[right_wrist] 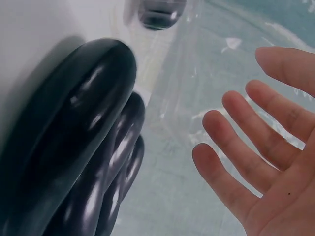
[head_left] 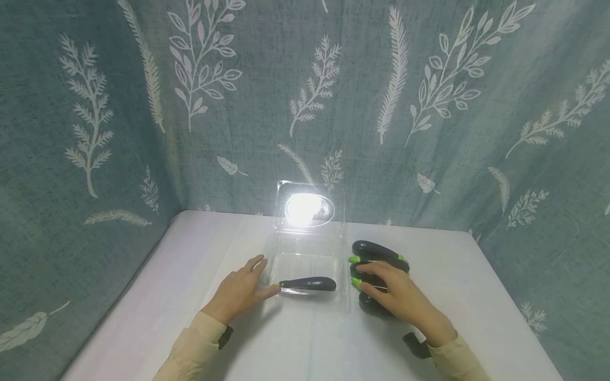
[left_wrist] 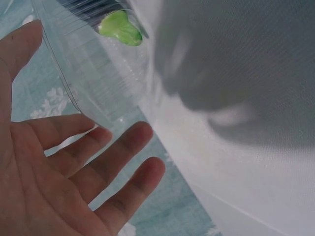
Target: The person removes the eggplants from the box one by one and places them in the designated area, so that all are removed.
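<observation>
A clear plastic clamshell box point(head_left: 305, 259) stands on the table with its lid point(head_left: 339, 211) raised at the back. One dark eggplant point(head_left: 312, 284) lies along the box's front side, its green stem end point(left_wrist: 120, 28) toward the left. My left hand point(head_left: 240, 291) is at the box's left side, fingers spread and thumb near the rim; whether it touches is unclear. Over a group of dark eggplants point(head_left: 376, 248) to the right of the box hovers my right hand point(head_left: 405, 293). Its fingers point(right_wrist: 231, 140) are extended and hold nothing. In the head view it partly hides the eggplants.
A white cloth point(head_left: 305, 349) covers the table. Green curtains point(head_left: 352, 95) with white leaf prints hang behind it and at both sides. Bright light glares off the raised lid.
</observation>
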`<state>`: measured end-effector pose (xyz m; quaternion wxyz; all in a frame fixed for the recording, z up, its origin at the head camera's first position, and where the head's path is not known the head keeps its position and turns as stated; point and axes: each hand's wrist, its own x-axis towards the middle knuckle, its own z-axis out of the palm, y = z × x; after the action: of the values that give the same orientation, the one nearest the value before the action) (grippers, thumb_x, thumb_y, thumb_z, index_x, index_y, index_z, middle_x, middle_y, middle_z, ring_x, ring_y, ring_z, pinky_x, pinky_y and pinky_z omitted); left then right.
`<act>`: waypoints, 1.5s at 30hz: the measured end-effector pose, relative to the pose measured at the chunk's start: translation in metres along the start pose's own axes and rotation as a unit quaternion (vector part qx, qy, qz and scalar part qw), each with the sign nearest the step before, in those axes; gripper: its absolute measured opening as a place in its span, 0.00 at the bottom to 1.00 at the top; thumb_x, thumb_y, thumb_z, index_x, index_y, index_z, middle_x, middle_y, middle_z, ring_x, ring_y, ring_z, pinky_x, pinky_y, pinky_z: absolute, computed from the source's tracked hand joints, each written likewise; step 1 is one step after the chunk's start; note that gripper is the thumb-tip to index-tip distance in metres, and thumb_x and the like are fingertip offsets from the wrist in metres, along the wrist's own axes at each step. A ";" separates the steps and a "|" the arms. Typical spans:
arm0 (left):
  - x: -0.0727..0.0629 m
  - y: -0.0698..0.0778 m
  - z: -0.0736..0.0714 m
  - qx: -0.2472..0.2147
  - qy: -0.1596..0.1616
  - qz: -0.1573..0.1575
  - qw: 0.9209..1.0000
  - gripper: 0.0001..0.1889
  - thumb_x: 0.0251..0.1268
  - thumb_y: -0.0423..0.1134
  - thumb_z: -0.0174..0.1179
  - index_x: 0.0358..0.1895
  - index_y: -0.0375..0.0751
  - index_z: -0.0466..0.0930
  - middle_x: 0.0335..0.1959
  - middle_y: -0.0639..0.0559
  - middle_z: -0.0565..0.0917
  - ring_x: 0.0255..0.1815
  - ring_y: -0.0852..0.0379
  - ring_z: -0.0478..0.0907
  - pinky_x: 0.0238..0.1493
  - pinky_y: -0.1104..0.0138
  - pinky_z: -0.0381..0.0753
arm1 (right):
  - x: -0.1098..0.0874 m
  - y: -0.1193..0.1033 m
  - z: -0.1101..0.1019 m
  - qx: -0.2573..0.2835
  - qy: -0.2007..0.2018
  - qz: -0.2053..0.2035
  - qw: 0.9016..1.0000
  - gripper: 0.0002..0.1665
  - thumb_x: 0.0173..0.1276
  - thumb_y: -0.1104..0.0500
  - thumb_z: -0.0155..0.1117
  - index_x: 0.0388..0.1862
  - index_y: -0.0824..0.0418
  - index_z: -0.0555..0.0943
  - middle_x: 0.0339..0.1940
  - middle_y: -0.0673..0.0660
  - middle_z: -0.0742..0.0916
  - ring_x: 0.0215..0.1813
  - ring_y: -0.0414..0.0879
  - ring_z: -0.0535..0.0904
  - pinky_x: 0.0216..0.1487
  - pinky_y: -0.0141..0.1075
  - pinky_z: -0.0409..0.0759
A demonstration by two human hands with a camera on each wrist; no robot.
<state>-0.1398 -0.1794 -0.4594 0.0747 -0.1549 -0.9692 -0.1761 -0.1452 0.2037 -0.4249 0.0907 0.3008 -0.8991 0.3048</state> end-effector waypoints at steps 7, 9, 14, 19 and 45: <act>0.000 0.000 0.000 0.010 -0.003 0.004 1.000 0.45 0.68 0.65 0.59 0.70 0.27 0.69 0.71 0.33 0.70 0.52 0.32 0.82 0.52 0.43 0.82 | 0.015 -0.011 0.007 0.010 -0.001 -0.046 0.999 0.27 0.71 0.52 0.70 0.66 0.57 0.78 0.64 0.50 0.81 0.63 0.46 0.79 0.61 0.43 0.81; 0.001 0.000 0.000 0.009 0.001 0.005 1.000 0.45 0.67 0.66 0.59 0.70 0.27 0.70 0.71 0.33 0.71 0.52 0.32 0.82 0.52 0.43 0.82 | 0.020 -0.015 0.009 0.008 0.000 -0.058 0.998 0.29 0.72 0.52 0.69 0.68 0.58 0.76 0.66 0.52 0.80 0.65 0.47 0.77 0.63 0.44 0.79; 0.001 0.000 0.000 0.006 0.004 0.003 1.000 0.45 0.66 0.66 0.60 0.69 0.26 0.71 0.71 0.34 0.71 0.53 0.32 0.82 0.53 0.43 0.81 | 0.030 -0.021 0.012 0.017 -0.021 -0.056 0.998 0.29 0.73 0.50 0.67 0.69 0.57 0.75 0.67 0.51 0.80 0.70 0.48 0.73 0.69 0.46 0.74; 0.001 0.000 0.001 0.005 0.004 -0.001 1.000 0.45 0.65 0.66 0.61 0.69 0.26 0.72 0.71 0.34 0.71 0.53 0.33 0.82 0.53 0.43 0.81 | 0.042 -0.023 0.020 0.050 -0.048 -0.043 0.997 0.26 0.74 0.50 0.66 0.68 0.56 0.77 0.65 0.48 0.82 0.69 0.44 0.74 0.69 0.44 0.73; 0.001 0.000 0.001 0.005 0.012 0.000 1.000 0.45 0.63 0.66 0.63 0.67 0.26 0.73 0.70 0.34 0.72 0.53 0.32 0.82 0.52 0.44 0.82 | 0.092 -0.030 0.069 0.003 -0.214 -0.010 0.977 0.24 0.80 0.54 0.56 0.71 0.59 0.75 0.68 0.58 0.80 0.72 0.52 0.72 0.73 0.47 0.69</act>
<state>-0.1408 -0.1789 -0.4603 0.0874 -0.1524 -0.9690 -0.1734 -0.1998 0.0980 -0.4333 -0.1015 0.3680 -0.8937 0.2357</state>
